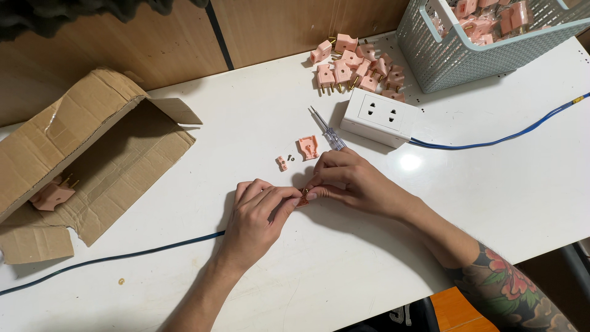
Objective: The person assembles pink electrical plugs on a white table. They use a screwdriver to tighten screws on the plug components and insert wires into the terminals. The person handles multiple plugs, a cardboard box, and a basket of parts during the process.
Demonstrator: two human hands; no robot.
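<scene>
Both hands, left hand (258,212) and right hand (353,184), pinch one small pink plug part (303,198); a slip could scatter the loose screws (291,158) across the bench (307,270).

Left hand (258,212) and right hand (353,181) pinching a small pink plastic plug part (303,198) together over a white table (295,123), pink plug cover half (308,147) and clear-handled screwdriver (329,132) just beyond, white two-outlet socket block (380,115), pile of pink plugs (356,64), pale blue mesh basket (455,58), open cardboard box (92,154) at left.

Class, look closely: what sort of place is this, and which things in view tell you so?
Probably a small assembly workbench for electrical plugs: a pile of pink plugs, a basket of more, a screwdriver, and both hands, left hand and right hand, working on one opened plug.
</scene>
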